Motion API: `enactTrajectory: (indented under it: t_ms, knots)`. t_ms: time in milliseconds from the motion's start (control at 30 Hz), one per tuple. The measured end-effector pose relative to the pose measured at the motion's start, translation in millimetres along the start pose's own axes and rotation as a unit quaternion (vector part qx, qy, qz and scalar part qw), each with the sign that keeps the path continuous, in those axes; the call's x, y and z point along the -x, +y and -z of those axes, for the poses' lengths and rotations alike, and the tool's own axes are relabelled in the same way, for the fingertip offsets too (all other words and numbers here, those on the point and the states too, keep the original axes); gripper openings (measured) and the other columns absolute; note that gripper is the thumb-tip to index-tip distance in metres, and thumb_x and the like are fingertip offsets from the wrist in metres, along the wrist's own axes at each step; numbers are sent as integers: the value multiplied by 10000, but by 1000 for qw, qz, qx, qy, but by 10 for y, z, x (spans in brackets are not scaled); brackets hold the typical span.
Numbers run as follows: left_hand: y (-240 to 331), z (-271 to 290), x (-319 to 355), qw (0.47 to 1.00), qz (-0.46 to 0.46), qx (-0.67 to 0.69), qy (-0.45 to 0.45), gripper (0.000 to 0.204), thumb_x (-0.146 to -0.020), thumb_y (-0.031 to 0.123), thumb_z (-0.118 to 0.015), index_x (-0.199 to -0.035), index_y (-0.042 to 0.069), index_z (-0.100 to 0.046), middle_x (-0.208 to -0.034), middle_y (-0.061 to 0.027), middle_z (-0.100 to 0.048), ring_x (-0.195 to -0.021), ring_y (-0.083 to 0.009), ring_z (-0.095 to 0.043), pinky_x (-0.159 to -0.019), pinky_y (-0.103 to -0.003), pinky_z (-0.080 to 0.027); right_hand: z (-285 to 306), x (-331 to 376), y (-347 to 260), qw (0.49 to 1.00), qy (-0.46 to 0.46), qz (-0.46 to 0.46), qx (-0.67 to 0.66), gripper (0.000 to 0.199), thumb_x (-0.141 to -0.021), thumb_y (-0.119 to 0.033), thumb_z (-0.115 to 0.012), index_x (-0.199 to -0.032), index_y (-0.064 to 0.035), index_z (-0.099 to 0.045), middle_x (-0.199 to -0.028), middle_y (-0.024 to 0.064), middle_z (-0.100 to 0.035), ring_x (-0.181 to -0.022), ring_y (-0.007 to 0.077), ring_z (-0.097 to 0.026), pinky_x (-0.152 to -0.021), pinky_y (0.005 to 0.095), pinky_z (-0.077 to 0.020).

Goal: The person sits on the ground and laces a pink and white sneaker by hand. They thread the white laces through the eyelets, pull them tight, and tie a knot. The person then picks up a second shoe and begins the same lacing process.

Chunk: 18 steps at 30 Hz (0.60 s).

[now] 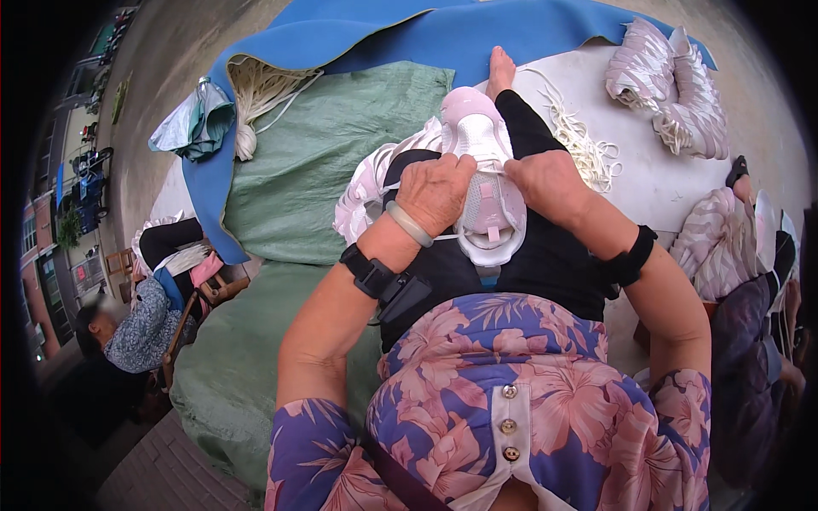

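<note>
A pale pink and white sneaker (483, 183) rests on my lap, toe pointing away from me. My left hand (436, 193) grips its left side and a white lace. My right hand (545, 179) pinches the lace at the shoe's right edge. Another pale sneaker (366, 183) lies under my left hand, partly hidden. I wear a pale bangle and dark bands on both wrists.
A pile of loose white laces (584, 145) lies on the white board to the right. Several finished sneakers (669, 81) sit at the far right. Green sacks (315, 162) and a blue mat (409, 34) lie left. Another person (141, 328) sits at lower left.
</note>
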<state>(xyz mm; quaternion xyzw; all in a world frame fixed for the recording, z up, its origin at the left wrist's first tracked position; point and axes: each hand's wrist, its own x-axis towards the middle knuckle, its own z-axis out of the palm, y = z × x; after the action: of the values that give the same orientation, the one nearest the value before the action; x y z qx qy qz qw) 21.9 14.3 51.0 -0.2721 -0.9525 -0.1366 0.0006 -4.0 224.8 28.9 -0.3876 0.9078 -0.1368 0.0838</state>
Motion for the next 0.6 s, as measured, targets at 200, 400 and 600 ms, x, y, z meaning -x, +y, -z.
enactTrajectory:
  t_ms: [200, 400, 600]
  knots:
    - [60, 45, -11, 999, 8, -30, -34, 144, -750, 168, -606, -808, 67, -521, -646, -119, -561, -575, -301, -589, -505, -405, -455, -61, 189, -129, 990, 86, 51, 100, 110, -750, -120, -527, -831, -45, -524, -622, 37, -537, -557, 181, -593, -472, 320, -410]
    - [172, 49, 6, 994, 93, 13, -55, 176, -769, 218, -617, -765, 60, -540, -654, -137, -583, -595, -323, -589, -520, -424, -453, -280, 229, -136, 992, 93, 40, 75, 141, -751, -113, -520, -870, -36, -519, -635, 37, -544, -555, 179, -594, -460, 314, -411]
    - [119, 1, -99, 999, 46, -4, -28, 87, -754, 161, -587, -749, 82, -550, -636, -114, -585, -573, -289, -599, -489, -402, -453, -320, 156, -128, 996, 78, 39, 34, 154, -746, -98, -525, -878, -22, -503, -664, 65, -569, -571, 205, -612, -477, 325, -444]
